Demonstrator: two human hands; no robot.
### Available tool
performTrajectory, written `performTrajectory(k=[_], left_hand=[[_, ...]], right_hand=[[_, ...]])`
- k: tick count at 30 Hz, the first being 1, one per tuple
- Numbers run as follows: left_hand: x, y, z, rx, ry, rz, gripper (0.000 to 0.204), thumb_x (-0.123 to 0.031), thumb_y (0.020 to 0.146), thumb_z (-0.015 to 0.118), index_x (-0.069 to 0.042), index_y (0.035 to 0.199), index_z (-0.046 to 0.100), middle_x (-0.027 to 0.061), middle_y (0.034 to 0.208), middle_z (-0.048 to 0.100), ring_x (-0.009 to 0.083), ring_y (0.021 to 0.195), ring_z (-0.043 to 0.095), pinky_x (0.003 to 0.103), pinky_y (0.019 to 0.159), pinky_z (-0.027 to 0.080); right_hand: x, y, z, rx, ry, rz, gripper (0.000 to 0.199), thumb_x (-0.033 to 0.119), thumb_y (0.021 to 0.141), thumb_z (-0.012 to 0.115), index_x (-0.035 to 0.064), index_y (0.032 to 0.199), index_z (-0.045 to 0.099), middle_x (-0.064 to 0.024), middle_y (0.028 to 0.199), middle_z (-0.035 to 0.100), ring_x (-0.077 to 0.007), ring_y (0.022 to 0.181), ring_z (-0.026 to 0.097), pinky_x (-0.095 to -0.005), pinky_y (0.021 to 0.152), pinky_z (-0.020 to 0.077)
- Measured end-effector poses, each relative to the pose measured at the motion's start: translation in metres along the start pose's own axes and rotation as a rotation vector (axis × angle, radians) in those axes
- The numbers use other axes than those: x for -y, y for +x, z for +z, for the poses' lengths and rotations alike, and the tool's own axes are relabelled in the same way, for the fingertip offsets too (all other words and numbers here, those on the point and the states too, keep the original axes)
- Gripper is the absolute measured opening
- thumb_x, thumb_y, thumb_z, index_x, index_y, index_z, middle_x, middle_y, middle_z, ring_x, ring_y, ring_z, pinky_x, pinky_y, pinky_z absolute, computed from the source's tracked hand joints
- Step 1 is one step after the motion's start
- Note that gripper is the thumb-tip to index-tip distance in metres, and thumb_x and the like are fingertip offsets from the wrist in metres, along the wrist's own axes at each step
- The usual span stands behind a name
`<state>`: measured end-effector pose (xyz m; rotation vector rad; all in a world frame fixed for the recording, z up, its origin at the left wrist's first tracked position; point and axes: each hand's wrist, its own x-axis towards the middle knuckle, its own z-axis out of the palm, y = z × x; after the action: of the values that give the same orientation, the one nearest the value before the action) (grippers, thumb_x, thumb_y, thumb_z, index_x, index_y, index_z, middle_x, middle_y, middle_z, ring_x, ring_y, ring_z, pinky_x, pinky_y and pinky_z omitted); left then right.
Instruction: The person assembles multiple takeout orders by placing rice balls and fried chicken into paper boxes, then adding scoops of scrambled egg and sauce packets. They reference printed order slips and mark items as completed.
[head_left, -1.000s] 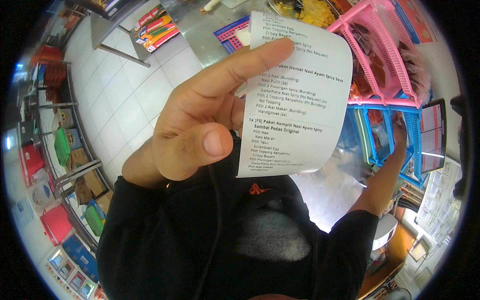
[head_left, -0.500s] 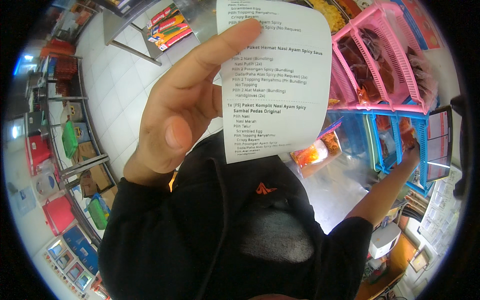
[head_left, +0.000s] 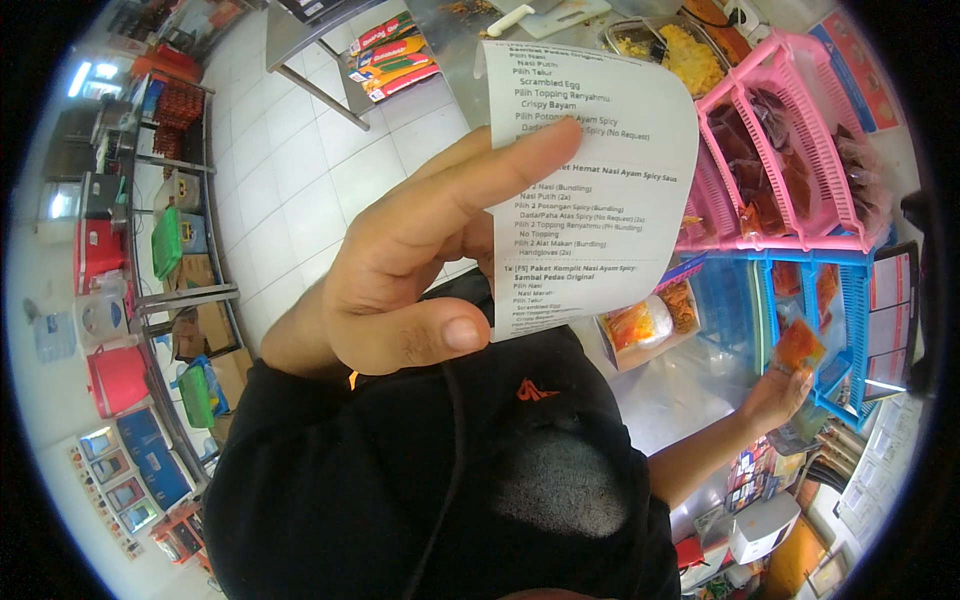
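A long printed paper receipt (head_left: 600, 225) hangs in front of me. My left hand (head_left: 420, 250) is closed on its left edge, with the index finger lying across the print and the thumb beside the lower edge. Out to the right, my right hand (head_left: 780, 398) grips a small clear sachet of orange-red sauce (head_left: 798, 347). That sachet is just in front of a blue plastic basket (head_left: 858, 330) with more sauce sachets inside. A pink basket rack (head_left: 745, 130) with dark and red sachets stands beyond it. Left of the blue basket, an open food box (head_left: 650, 345) shows a wrapped white portion and orange food.
A metal counter (head_left: 690, 390) runs under the baskets. A tray of yellow scrambled egg (head_left: 690, 60) and a knife (head_left: 510, 22) lie at the far side. Shelves with boxes and bins (head_left: 185, 290) line the left. A white machine (head_left: 765, 527) sits at lower right.
My right hand has come out of the blue basket with a sauce sachet and moved toward me. The receipt and left hand have shifted right and slightly down in view.
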<state>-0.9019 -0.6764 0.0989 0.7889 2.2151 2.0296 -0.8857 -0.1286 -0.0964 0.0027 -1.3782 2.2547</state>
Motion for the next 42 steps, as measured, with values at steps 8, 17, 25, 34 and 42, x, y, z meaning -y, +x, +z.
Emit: performTrajectory(k=[8, 17, 25, 34, 42], left_hand=[[0.008, -0.011, -0.014, -0.121, -0.133, -0.156, 0.103, -0.059, 0.086, 0.072, 0.005, 0.156, 0.034, 0.0259, 0.157, 0.041, 0.0352, 0.146, 0.042, 0.049, 0.120, 0.034], [0.085, 0.038, -0.112, -0.103, -0.282, -0.049, 0.082, -0.048, 0.095, 0.057, 0.002, 0.157, 0.035, 0.0235, 0.155, 0.043, 0.0349, 0.135, 0.056, 0.043, 0.103, 0.052], [0.128, 0.095, -0.201, -0.076, -0.379, -0.327, 0.099, -0.059, 0.080, 0.071, 0.001, 0.154, 0.041, 0.0239, 0.151, 0.050, 0.0346, 0.136, 0.055, 0.050, 0.111, 0.046], [0.174, 0.125, -0.227, 0.039, -0.350, -0.158, 0.089, -0.054, 0.091, 0.064, 0.005, 0.153, 0.040, 0.0219, 0.153, 0.046, 0.0321, 0.138, 0.052, 0.044, 0.112, 0.043], [0.211, 0.151, -0.246, -0.138, -0.034, -0.246, 0.056, -0.023, 0.097, 0.067, 0.004, 0.144, 0.053, 0.0239, 0.139, 0.061, 0.0280, 0.131, 0.057, 0.040, 0.113, 0.041]], right_hand=[[-0.028, 0.056, 0.122, 0.370, -0.140, 0.034, 0.017, 0.008, 0.101, 0.062, 0.0095, 0.117, 0.067, -0.0143, 0.125, 0.066, -0.0351, 0.119, 0.064, -0.0504, 0.105, 0.0496], [-0.085, 0.104, 0.291, 0.629, -0.621, 0.115, 0.016, 0.005, 0.104, 0.052, 0.0040, 0.113, 0.065, -0.0160, 0.110, 0.071, -0.0233, 0.104, 0.070, -0.0333, 0.085, 0.0556], [-0.181, 0.121, 0.345, 0.657, -1.128, 0.469, 0.022, -0.001, 0.098, 0.052, -0.0006, 0.118, 0.063, -0.0105, 0.105, 0.070, -0.0180, 0.097, 0.066, -0.0313, 0.089, 0.0515], [-0.207, 0.101, 0.341, 0.522, -1.204, 0.405, 0.031, -0.002, 0.092, 0.052, 0.0029, 0.121, 0.063, -0.0145, 0.111, 0.071, -0.0224, 0.102, 0.068, -0.0354, 0.091, 0.0520], [-0.201, 0.114, 0.343, 0.615, -1.267, 0.578, 0.039, -0.010, 0.092, 0.052, 0.0034, 0.128, 0.058, -0.0084, 0.116, 0.065, -0.0185, 0.110, 0.064, -0.0301, 0.096, 0.0501]])
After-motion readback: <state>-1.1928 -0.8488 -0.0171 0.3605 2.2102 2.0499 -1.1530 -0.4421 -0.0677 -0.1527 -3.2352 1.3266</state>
